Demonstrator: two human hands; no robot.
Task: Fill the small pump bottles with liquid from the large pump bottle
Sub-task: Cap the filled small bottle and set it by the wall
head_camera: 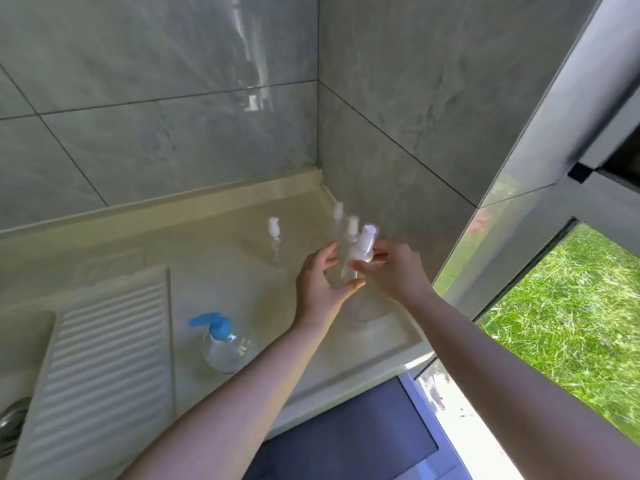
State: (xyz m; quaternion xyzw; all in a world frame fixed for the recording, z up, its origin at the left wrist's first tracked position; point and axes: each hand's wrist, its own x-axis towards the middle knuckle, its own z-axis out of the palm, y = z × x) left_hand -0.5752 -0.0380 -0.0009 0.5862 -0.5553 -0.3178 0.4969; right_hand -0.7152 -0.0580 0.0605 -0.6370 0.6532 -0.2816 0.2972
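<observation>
1. Your left hand [320, 284] is out over the far right part of the cream counter [194, 258], fingers and thumb curled round the clear body of a small bottle [346, 263]
2. Your right hand [389, 268] meets it from the right; its fingertips pinch the white pump cap [366, 242] at the top of that same small bottle
3. The picture is blurred here, so you cannot tell whether the cap is seated on the neck or lifted off it
4. Two more small bottles stand just behind your hands, near the corner where the grey tiled walls meet: one tall one [337, 216] and one just in front of it [352, 228]
5. A fourth small bottle [275, 239] with a white pump stands apart to the left of them, upright on the counter
6. The large bottle [221, 344] with the blue pump stands upright on the counter nearer you, just left of your left forearm, well apart from the small ones; it looks clear, with its spout pointing left
7. A ribbed washboard [104, 358] slopes down on the left, and a window on the right shows grass [568, 323]
</observation>
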